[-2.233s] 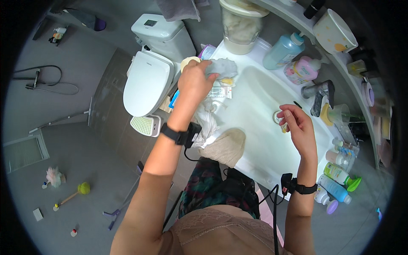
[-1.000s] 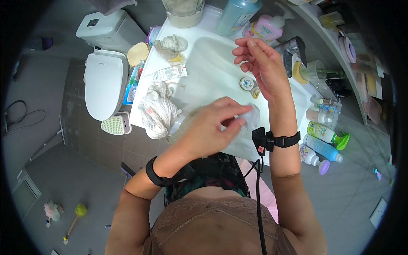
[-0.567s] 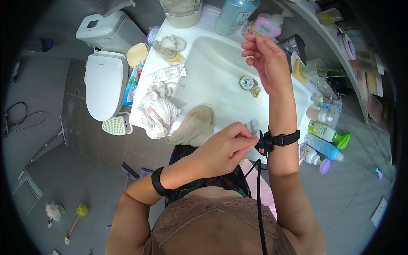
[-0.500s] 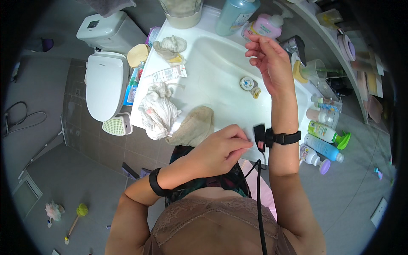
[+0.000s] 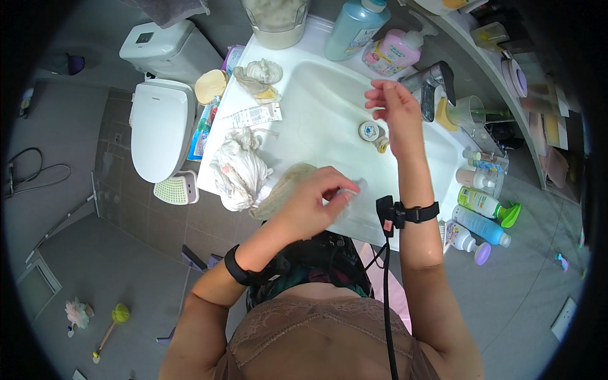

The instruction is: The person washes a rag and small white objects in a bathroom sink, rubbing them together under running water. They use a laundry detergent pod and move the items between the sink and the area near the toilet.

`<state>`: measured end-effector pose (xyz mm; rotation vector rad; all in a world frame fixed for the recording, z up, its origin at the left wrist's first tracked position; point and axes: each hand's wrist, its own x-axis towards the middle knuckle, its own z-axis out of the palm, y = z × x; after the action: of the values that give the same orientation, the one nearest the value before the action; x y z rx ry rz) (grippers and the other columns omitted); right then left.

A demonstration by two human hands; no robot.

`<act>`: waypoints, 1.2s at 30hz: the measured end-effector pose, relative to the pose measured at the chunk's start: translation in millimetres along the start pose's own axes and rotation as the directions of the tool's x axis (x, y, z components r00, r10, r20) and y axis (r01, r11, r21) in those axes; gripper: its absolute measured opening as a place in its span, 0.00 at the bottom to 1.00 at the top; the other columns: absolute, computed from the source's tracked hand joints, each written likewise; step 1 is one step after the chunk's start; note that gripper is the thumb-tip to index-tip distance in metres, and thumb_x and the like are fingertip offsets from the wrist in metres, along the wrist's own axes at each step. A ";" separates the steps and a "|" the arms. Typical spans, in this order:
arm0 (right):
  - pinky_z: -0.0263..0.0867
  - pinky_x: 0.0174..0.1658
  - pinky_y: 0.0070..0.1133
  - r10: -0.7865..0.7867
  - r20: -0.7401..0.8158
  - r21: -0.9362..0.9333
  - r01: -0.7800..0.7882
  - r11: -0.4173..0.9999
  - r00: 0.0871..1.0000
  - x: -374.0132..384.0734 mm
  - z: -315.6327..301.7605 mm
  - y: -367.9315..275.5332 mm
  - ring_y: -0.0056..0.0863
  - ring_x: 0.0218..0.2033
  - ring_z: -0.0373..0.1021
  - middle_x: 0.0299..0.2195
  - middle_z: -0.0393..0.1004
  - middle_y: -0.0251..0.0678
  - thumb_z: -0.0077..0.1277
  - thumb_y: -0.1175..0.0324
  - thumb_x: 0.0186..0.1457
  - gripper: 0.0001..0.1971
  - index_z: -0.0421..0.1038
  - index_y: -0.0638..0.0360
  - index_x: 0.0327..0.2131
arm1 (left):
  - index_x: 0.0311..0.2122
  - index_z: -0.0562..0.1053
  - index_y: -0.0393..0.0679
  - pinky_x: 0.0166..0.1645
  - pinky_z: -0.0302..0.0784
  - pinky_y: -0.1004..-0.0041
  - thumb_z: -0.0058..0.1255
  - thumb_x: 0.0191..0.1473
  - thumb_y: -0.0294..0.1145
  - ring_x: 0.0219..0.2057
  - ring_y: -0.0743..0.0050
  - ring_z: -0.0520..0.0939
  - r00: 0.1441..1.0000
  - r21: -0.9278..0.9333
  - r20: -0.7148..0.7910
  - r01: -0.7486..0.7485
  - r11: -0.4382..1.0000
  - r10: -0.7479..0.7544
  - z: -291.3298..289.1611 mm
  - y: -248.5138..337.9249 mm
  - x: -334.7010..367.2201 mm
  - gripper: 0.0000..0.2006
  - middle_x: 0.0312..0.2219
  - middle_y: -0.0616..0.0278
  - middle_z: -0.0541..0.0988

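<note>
My left hand (image 5: pixel 316 199) is over the near edge of the white washbasin (image 5: pixel 316 107), thumb and fingers pinched together. A small pale, translucent bit shows at its fingertips; I cannot make out what it is. Below that hand lies a beige cloth (image 5: pixel 285 190), partly hidden. Over the basin's right side, my right hand (image 5: pixel 400 117) is empty, its fingers loosely stretched and apart. The dark metal faucet (image 5: pixel 436 88) is just beyond it. Between the hands, the drain stopper (image 5: pixel 368 131) sits in the basin with a small yellowish thing (image 5: pixel 381 145) against it.
A white cloth bundle (image 5: pixel 237 168), a tube (image 5: pixel 253 116) and a crumpled cloth (image 5: pixel 263 79) lie on the left ledge. A blue bottle (image 5: pixel 356 28) and pink pump bottle (image 5: pixel 392 54) stand behind. More bottles (image 5: pixel 478 218) line the right. A toilet (image 5: pixel 161 130) is left.
My right hand has come nearer and slightly left, away from the pink bottle. My left hand has shifted left and a little farther in, and a pale bit now shows at its fingertips.
</note>
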<state>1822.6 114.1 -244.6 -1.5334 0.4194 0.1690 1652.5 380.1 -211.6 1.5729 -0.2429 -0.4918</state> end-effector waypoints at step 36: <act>0.84 0.59 0.42 -0.211 0.465 -0.532 0.462 0.709 0.859 -5.7 85.2 27.6 0.52 0.51 0.90 0.50 0.96 0.51 0.71 0.55 0.83 0.17 0.95 0.60 0.56 | 0.69 0.87 0.36 0.63 0.99 0.59 0.66 0.88 0.32 0.55 0.63 1.00 0.766 -0.876 -0.011 0.302 0.375 -0.643 -75.2 -31.5 -18.2 0.15 0.58 0.54 0.97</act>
<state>1820.8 200.2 -269.6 -2.1618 -0.2830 0.3240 1665.8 457.7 -239.8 0.6690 0.7226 -0.6352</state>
